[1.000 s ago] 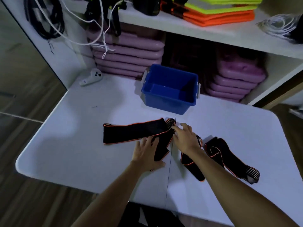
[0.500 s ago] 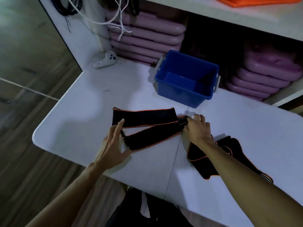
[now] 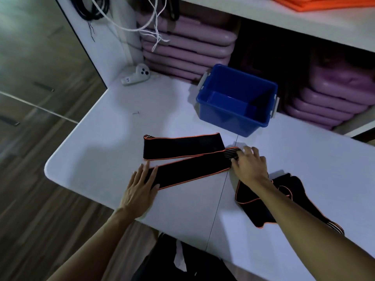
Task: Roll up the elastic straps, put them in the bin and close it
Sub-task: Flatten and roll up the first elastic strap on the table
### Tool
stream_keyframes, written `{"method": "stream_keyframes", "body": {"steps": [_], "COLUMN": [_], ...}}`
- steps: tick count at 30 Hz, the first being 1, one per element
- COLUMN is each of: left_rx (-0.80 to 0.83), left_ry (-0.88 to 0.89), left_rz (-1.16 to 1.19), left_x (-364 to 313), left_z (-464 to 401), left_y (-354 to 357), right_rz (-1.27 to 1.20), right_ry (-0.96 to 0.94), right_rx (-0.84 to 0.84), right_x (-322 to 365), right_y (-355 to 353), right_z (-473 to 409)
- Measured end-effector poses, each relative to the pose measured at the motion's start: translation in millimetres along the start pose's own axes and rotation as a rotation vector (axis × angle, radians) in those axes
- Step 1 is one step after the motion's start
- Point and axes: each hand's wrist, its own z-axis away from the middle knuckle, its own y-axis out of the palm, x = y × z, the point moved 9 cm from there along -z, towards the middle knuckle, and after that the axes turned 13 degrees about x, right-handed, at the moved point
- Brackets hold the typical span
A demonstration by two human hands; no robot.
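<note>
A black elastic strap (image 3: 182, 157) with orange edging is laid out on the white desk (image 3: 97, 151), doubled back on itself into a flattened V whose fold lies at the right. Its far arm lies flat toward the left; its near arm slants down to the left. The left hand (image 3: 140, 189) is laid flat on the near left end of the strap, its fingers (image 3: 150, 175) spread and extended, nothing being gripped. The right hand (image 3: 249, 165) is pressed palm-down on the striped fold, its fingers (image 3: 250, 152) loosely curved over the cloth; whether the strap is pinched beneath them cannot be told.

A second strap (image 3: 261, 197), crumpled and unrolled, is seen at the near right of the desk, partly hidden under the right forearm, with a striped end showing at the lower right.

The blue bin (image 3: 235, 118) is placed at the far side of the desk, beyond the fold and apart from the straps, open at the top and with nothing inside. A white controller (image 3: 136, 76) is set at the far left corner. Stacks of purple trays (image 3: 186, 51) are kept on the shelf behind the bin, and white cords (image 3: 154, 21) are hung above them.
</note>
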Motion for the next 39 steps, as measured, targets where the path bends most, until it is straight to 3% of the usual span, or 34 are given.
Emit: {"method": "stream_keyframes", "body": {"steps": [5, 10, 12, 18, 24, 26, 28, 32, 35, 39], "left_rx": [0.017, -0.276, -0.32, -0.094, -0.184, -0.277, -0.352, -0.261, -0.209, -0.221], "left_ry": [-0.001, -0.097, -0.118, -0.256, -0.512, -0.424, -0.174, 0.257, 0.32, 0.283], "left_rz": [0.006, 0.211, 0.248, 0.698, 0.809, 0.865, 0.861, 0.911, 0.932, 0.967], "left_x": [25, 29, 27, 16, 18, 11, -12, -54, -67, -68], "left_z": [3, -4, -20, -78, -79, -78, -79, -86, -89, -88], "left_y": [-3, -66, -89, -87, -93, -107, -132, -159, -163, -154], "right_rz": [-0.01, -0.102, -0.129, -0.258, -0.422, -0.475, -0.558, -0.738, -0.915, -1.115], "right_ry": [0.113, 0.029, -0.049, -0.288, -0.33, -0.351, -0.381, -0.473, -0.595, -0.562], "right_rx": [-0.005, -0.169, -0.216, -0.173, -0.105, -0.115, -0.147, -0.127, -0.017, 0.197], "right_x": [-22, 8, 29, 114, 142, 140, 135, 138, 148, 146], "right_y": [0, -11, -19, -25, -18, -21, -31, -58, -72, -65], "right_z": [1, 5, 4, -2, -8, -10, -12, -16, -16, -21]}}
